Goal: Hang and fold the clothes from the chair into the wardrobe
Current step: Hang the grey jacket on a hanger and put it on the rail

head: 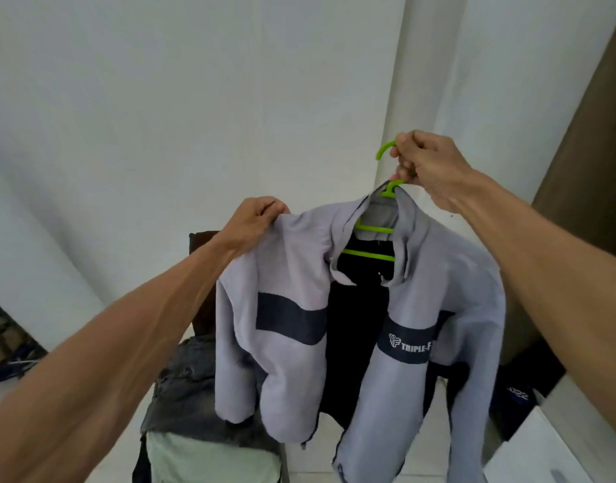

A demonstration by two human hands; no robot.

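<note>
A light grey jacket (456,308) with dark bands and a black lining hangs open on a bright green hanger (372,229) in front of me. My right hand (426,165) grips the hanger's neck just below the hook. My left hand (256,217) pinches the jacket's left shoulder and holds it up. Below the jacket stands the chair (203,273), its dark brown back partly hidden, with dark grey jeans (191,385) and a pale green garment (209,458) piled on its seat.
A white wall fills the background. A brown wardrobe panel (595,151) rises at the right, with a white surface (543,447) below it. A dark blue item (519,395) lies low on the right. Clutter sits on the floor at far left (6,346).
</note>
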